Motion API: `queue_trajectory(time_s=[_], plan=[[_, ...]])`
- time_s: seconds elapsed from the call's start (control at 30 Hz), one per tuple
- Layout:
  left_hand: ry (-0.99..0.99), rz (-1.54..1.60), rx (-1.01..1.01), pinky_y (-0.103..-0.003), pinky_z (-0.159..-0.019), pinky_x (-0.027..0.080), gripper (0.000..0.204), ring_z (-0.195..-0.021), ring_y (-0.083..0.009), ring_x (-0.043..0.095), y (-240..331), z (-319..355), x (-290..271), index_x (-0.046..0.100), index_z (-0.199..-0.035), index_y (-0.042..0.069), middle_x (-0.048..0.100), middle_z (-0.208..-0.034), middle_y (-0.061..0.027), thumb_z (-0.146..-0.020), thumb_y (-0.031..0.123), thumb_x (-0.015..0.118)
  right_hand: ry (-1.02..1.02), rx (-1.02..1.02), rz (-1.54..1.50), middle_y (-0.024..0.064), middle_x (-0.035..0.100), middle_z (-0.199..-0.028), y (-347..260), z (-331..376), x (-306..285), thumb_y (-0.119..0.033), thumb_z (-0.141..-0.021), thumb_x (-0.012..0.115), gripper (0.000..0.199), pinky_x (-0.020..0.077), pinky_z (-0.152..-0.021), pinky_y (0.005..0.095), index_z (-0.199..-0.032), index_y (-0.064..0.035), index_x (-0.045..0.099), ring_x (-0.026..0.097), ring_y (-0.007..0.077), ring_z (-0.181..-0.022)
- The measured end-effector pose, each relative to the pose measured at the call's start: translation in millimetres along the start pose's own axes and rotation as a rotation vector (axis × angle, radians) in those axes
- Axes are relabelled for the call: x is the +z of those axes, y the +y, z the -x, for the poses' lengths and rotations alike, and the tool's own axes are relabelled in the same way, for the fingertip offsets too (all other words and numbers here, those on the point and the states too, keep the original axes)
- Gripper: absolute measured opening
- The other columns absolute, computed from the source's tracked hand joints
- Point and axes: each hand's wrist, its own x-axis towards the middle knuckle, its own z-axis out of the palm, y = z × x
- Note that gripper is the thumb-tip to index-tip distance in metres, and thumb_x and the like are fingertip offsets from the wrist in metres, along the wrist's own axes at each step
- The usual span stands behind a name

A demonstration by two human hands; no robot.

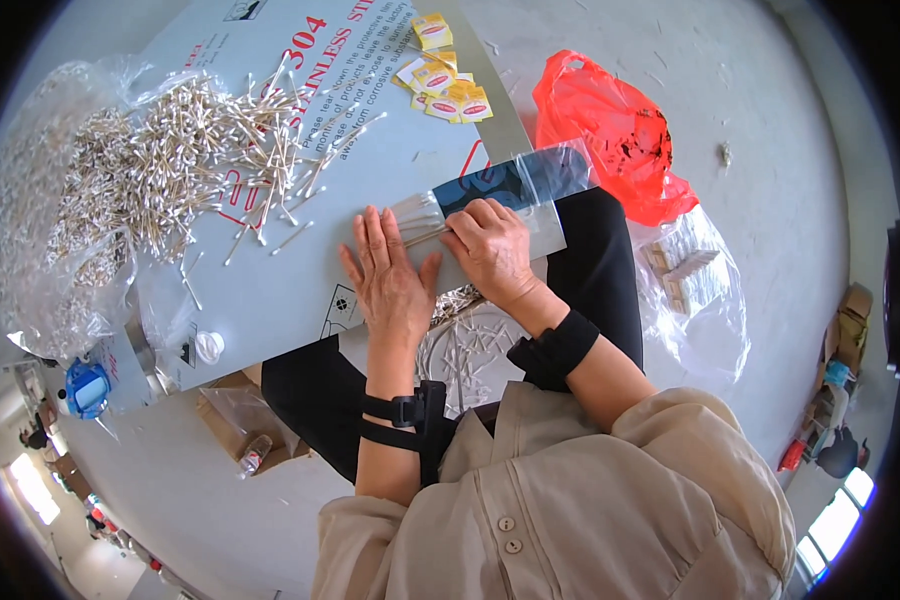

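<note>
My left hand [388, 280] lies flat, fingers apart, on the grey metal sheet [270, 300] next to a bundle of cotton swabs [417, 215]. My right hand [490, 245] presses on a clear plastic pouch with a blue card inside [515, 180], and the bundle's ends stick out of the pouch toward my left hand. A big loose heap of cotton swabs [185, 160] lies on the sheet to the left, spilling from a clear bag [40, 230].
Several small yellow packets [445, 85] sit at the sheet's far edge. A red plastic bag [610, 130] and a clear bag with wooden pieces [685, 275] lie on the floor at right. More swabs in plastic [465, 345] rest on my lap. A blue tape dispenser [87, 388] is at left.
</note>
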Motion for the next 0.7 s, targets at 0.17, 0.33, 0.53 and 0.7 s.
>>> queue_trajectory(time_s=[0.17, 0.33, 0.53, 0.7], plan=[[0.016, 0.003, -0.021, -0.055, -0.115, 0.014, 0.080, -0.143, -0.0342, 0.020, 3.4, 4.3, -2.8, 0.025, -0.147, 0.002, 0.024, -0.154, -0.0166, -0.086, 0.035, 0.064, 0.010, 0.035, 0.018, 0.0057, 0.053, -0.070, -1.6, -0.9, 3.2, -0.014, -0.068, 0.074, 0.019, 0.0461, -0.061, 0.0387, -0.075, -0.0080, 0.058, 0.056, 0.0269, -0.069], [-0.058, -0.033, 0.124, -0.054, -0.115, 0.013, 0.083, -0.145, -0.0309, 0.018, 2.3, -4.4, -10.4, 0.023, -0.149, 0.003, 0.022, -0.155, -0.0159, -0.084, 0.035, 0.065, 0.053, 0.135, -0.068, 0.0066, 0.056, -0.072, 0.0, -0.5, 2.8, -0.013, -0.066, 0.074, 0.018, 0.0477, -0.061, 0.0390, -0.074, -0.0080, 0.058, 0.059, 0.0285, -0.072], [-0.098, -0.040, 0.087, -0.053, -0.116, 0.010, 0.086, -0.146, -0.0275, 0.016, 4.5, -5.6, -4.6, 0.023, -0.150, 0.004, 0.019, -0.157, -0.0129, -0.085, 0.045, 0.061, 0.130, 0.363, -0.302, 0.0074, 0.057, -0.069, -3.4, 5.0, -5.5, -0.005, -0.069, 0.071, 0.012, 0.0479, -0.057, 0.0381, -0.074, -0.0076, 0.060, 0.060, 0.0297, -0.069], [-0.081, -0.041, 0.093, -0.053, -0.116, 0.010, 0.086, -0.146, -0.0275, 0.016, 4.0, -5.5, -2.3, 0.023, -0.150, 0.003, 0.020, -0.157, -0.0130, -0.085, 0.046, 0.061, 0.067, 0.267, -0.199, 0.0065, 0.057, -0.072, -4.3, 7.4, -9.0, -0.006, -0.067, 0.072, 0.014, 0.0485, -0.058, 0.0376, -0.074, -0.0075, 0.060, 0.060, 0.0280, -0.072]])
